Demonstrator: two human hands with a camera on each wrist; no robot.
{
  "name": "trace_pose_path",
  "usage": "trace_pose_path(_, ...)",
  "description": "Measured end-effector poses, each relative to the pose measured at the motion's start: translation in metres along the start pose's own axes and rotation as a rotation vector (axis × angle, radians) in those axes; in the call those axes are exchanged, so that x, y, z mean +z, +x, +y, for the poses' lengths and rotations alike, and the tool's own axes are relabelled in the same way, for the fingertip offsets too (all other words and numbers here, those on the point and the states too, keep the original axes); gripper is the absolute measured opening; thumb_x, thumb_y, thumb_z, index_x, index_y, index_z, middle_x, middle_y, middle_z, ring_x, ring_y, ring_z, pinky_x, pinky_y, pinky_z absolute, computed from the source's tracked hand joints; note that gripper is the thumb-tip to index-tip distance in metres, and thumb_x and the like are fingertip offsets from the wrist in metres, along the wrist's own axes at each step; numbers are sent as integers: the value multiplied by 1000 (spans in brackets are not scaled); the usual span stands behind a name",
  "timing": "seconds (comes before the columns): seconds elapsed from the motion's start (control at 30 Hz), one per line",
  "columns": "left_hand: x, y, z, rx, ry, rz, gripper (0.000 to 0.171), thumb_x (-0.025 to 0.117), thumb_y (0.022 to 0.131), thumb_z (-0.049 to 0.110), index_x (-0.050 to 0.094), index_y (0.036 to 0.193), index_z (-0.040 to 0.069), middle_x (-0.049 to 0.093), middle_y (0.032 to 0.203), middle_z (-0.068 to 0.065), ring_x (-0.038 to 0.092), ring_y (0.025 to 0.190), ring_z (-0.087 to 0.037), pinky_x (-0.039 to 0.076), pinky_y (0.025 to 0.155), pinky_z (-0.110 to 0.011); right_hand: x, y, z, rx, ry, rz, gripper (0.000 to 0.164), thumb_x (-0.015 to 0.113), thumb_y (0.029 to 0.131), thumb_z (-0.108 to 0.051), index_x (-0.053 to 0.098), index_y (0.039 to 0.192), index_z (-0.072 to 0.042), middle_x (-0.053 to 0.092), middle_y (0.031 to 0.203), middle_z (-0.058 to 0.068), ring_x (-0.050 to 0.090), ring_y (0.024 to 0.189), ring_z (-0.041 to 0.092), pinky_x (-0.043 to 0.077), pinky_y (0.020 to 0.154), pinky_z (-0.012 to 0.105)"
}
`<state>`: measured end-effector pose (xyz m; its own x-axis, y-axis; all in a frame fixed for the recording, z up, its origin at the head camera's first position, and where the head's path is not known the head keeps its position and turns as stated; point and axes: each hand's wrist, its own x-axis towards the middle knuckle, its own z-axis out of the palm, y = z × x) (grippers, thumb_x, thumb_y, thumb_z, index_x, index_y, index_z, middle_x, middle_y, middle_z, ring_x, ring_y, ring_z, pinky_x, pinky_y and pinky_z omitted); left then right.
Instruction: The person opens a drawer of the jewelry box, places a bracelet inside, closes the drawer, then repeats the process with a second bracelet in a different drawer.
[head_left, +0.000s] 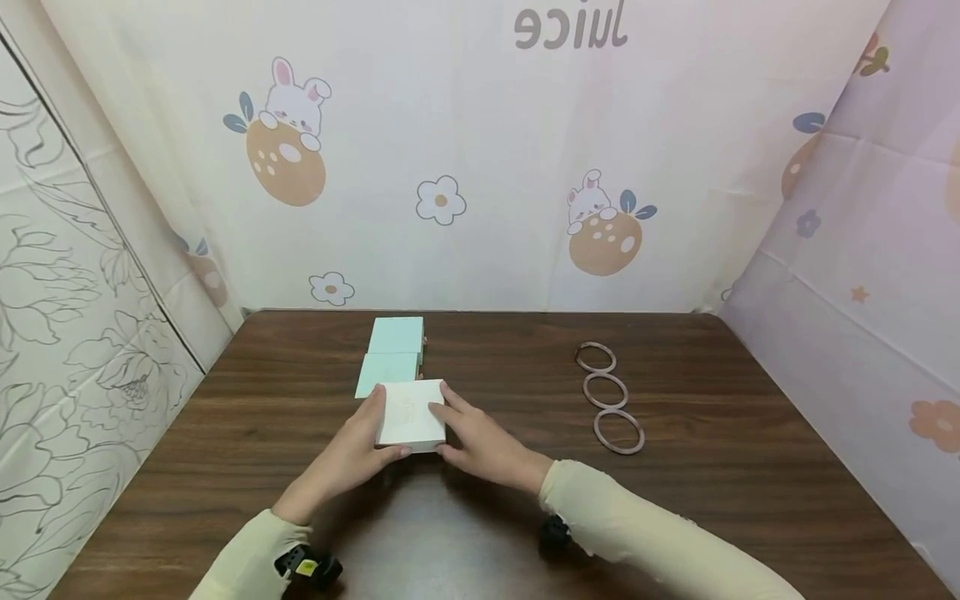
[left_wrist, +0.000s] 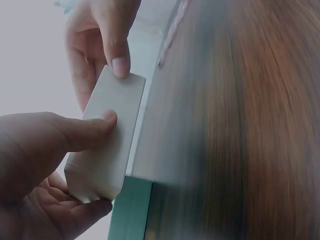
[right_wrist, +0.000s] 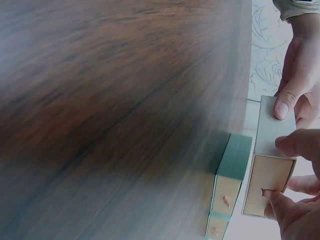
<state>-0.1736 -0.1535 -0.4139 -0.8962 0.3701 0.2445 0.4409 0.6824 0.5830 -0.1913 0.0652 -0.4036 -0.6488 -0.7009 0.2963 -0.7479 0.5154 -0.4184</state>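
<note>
Both hands hold a small white drawer box (head_left: 411,412) over the table, close in front of two mint boxes. At its left side, my left hand (head_left: 348,454) grips it, thumb along the near face (left_wrist: 90,132). From the right, my right hand (head_left: 487,437) grips the box with its thumb on that same face. In the right wrist view the box shows a cream drawer front (right_wrist: 267,182) with a small pull tab, and a right fingertip is right at the tab. The drawer front sits about level with the box's edge.
Two mint drawer boxes (head_left: 395,335) lie in a row on the dark wooden table (head_left: 510,358), small tabs on their cream fronts (right_wrist: 226,195). Three pinkish rings (head_left: 618,431) form a line on the right. A printed curtain (head_left: 480,125) hangs behind the table.
</note>
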Motion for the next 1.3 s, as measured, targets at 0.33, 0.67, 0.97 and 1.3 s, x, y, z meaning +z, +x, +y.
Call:
trace_pose_path(0.33, 19, 17, 21, 11, -7, 1, 91, 70, 75, 26, 13, 139, -3, 15, 142, -23, 16, 130, -28, 26, 98, -43, -18, -23, 12, 25, 5, 61, 51, 63, 80, -9, 45, 126, 1, 23, 139, 25, 46, 112, 21, 45, 76, 24)
trace_pose_path(0.67, 41, 24, 35, 11, 5, -37, 91, 69, 76, 28, 12, 137, -9, 11, 142, -24, 21, 128, -31, 30, 96, -42, -25, -47, 23, 57, -9, 79, 51, 65, 78, -8, 47, 125, 1, 27, 137, 25, 45, 113, 24, 46, 78, 29)
trace_pose_path(0.97, 58, 31, 39, 1, 8, -61, 91, 69, 76, 29, 13, 137, -9, 13, 141, -27, 25, 126, -32, 31, 95, -41, -26, -61, 31, 133, 0, 55, 51, 64, 78, -9, 47, 126, -1, 26, 139, 22, 43, 115, 22, 44, 80, 28)
trace_pose_path(1.3, 75, 32, 43, -35, -16, -84, 91, 69, 76, 30, 14, 136, -10, 15, 140, -29, 30, 122, -35, 34, 92, -42, -24, -71, 37, 185, -39, -13, 51, 63, 80, -13, 46, 127, -3, 24, 140, 20, 39, 119, 24, 42, 85, 32)
